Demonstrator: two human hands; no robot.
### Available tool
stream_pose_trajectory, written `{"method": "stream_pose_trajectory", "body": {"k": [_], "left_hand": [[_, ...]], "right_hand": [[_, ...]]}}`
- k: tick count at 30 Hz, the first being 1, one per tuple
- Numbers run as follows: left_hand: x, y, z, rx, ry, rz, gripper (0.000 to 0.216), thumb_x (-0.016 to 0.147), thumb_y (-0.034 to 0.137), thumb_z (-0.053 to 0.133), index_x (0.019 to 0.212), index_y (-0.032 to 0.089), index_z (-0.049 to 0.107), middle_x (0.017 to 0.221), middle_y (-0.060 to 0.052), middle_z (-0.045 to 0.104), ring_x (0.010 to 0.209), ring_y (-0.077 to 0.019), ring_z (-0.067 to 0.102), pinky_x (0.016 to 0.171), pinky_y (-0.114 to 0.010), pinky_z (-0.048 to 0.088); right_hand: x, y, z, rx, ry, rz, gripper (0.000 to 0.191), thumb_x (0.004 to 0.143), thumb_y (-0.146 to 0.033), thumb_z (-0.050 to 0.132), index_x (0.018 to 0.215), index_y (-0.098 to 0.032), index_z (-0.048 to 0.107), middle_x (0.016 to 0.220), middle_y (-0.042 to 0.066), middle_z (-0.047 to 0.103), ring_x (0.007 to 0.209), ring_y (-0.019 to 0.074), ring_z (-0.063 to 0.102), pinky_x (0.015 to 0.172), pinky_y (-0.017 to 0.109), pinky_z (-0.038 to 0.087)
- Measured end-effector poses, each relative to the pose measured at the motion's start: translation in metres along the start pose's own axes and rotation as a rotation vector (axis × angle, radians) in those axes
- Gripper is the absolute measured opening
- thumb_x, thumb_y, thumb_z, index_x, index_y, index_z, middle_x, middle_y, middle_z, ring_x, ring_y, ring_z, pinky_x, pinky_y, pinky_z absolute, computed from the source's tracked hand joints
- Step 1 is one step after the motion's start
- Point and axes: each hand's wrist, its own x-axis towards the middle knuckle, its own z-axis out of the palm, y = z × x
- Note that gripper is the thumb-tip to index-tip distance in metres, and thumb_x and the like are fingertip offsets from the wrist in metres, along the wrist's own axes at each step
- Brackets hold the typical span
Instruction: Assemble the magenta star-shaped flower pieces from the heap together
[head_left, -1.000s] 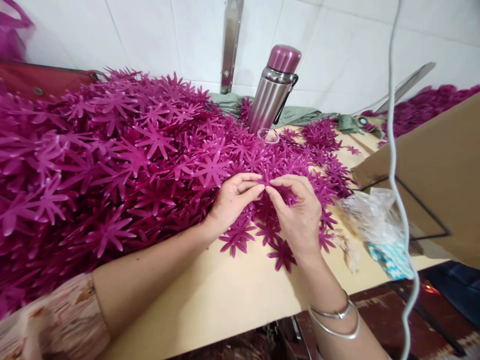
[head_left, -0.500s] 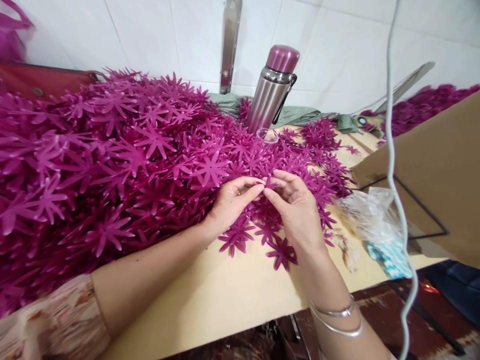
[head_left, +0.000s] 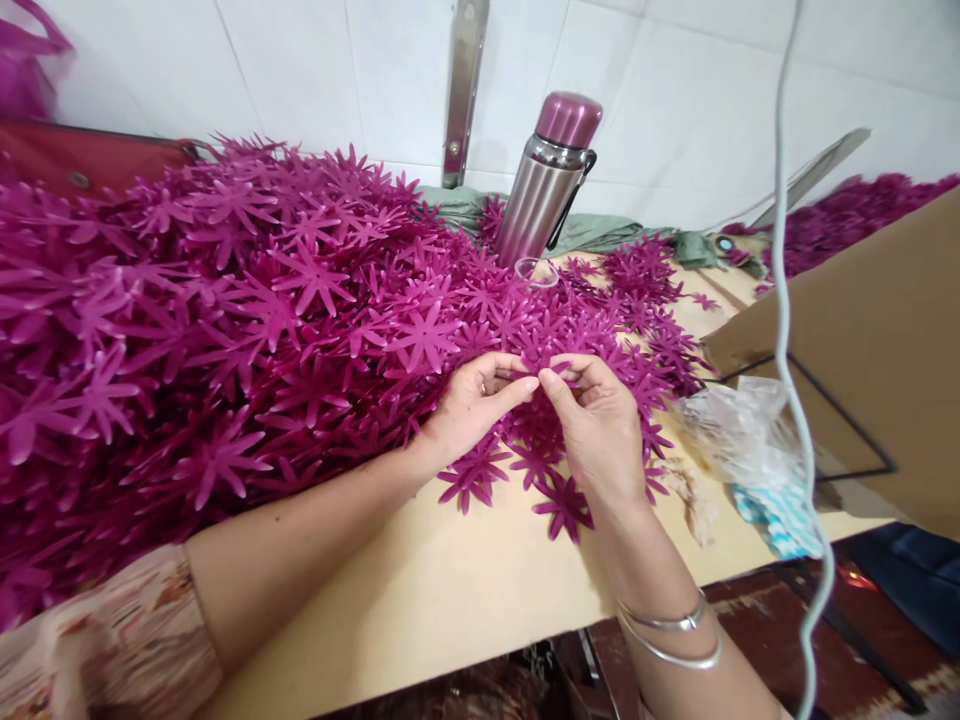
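Thumb and fingers pinched, my left hand [head_left: 480, 400] meets my right hand [head_left: 598, 415] over the front of a big heap of magenta flower pieces [head_left: 307, 290]. Between the two sets of fingertips is a magenta flower piece [head_left: 541, 366] with narrow petals, partly covered by the fingers. Both thumbs press it from the near side. My right wrist carries silver bangles. Just below the hands, a loose flower piece [head_left: 564, 507] lies flat on the pale tabletop [head_left: 420, 590].
A steel flask [head_left: 544, 180] with a magenta cap stands behind the heap, beside a clear ring [head_left: 536, 272]. At the right are a cardboard box [head_left: 847, 350], crumpled clear plastic [head_left: 739, 420] and a hanging white cable [head_left: 782, 300]. The table's front edge runs below my wrists.
My right hand's fingers have come in closer and lower, and more of the held flower piece shows above the fingertips. My left hand has shifted slightly right.
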Motion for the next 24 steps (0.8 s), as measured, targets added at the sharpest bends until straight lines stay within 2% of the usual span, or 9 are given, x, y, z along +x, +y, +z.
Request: {"method": "stream_pose_trajectory", "body": {"k": [5, 11, 15, 19, 24], "left_hand": [[-0.001, 0.002, 0.0, 0.02, -0.026, 0.014, 0.027, 0.081, 0.034, 0.084, 0.095, 0.016, 0.069, 0.091, -0.001, 0.071, 0.084, -0.0121, 0.066, 0.087, -0.028, 0.053], [-0.001, 0.001, -0.001, 0.107, -0.01, 0.073, 0.025, 0.082, 0.035, 0.082, 0.093, 0.016, 0.07, 0.083, 0.001, 0.067, 0.076, -0.0107, 0.059, 0.075, -0.024, 0.049], [0.001, 0.0, -0.001, 0.111, 0.015, 0.084, 0.022, 0.082, 0.034, 0.081, 0.09, 0.016, 0.071, 0.084, 0.0, 0.068, 0.078, -0.0119, 0.06, 0.076, -0.025, 0.049], [0.001, 0.001, -0.001, 0.096, 0.053, 0.075, 0.021, 0.082, 0.034, 0.08, 0.088, 0.016, 0.071, 0.082, 0.001, 0.067, 0.076, -0.0108, 0.058, 0.077, -0.024, 0.048], [0.001, -0.001, -0.001, -0.034, 0.106, -0.001, 0.03, 0.079, 0.039, 0.083, 0.09, 0.017, 0.067, 0.078, 0.003, 0.066, 0.07, -0.0094, 0.059, 0.072, -0.023, 0.049]], "right_hand": [[-0.001, 0.001, 0.001, 0.007, -0.002, -0.023, 0.012, 0.089, -0.031, 0.074, 0.093, -0.022, 0.067, 0.087, -0.001, 0.066, 0.08, 0.0157, 0.061, 0.078, 0.03, 0.05], [-0.002, -0.001, 0.0, -0.042, 0.039, -0.032, 0.016, 0.094, -0.033, 0.069, 0.105, -0.022, 0.067, 0.09, 0.0, 0.068, 0.08, 0.0156, 0.061, 0.079, 0.031, 0.048], [-0.003, -0.004, 0.0, -0.142, 0.061, -0.082, 0.013, 0.098, -0.033, 0.064, 0.103, -0.022, 0.065, 0.085, -0.002, 0.064, 0.074, 0.0148, 0.058, 0.076, 0.031, 0.047], [0.001, -0.004, -0.002, -0.153, 0.163, -0.145, 0.012, 0.099, -0.032, 0.061, 0.095, -0.021, 0.065, 0.083, -0.002, 0.062, 0.075, 0.0139, 0.055, 0.075, 0.029, 0.044], [0.009, 0.007, -0.009, -0.02, 0.275, -0.09, 0.012, 0.091, -0.032, 0.072, 0.091, -0.02, 0.068, 0.083, -0.002, 0.065, 0.076, 0.0134, 0.058, 0.077, 0.029, 0.046]]}}
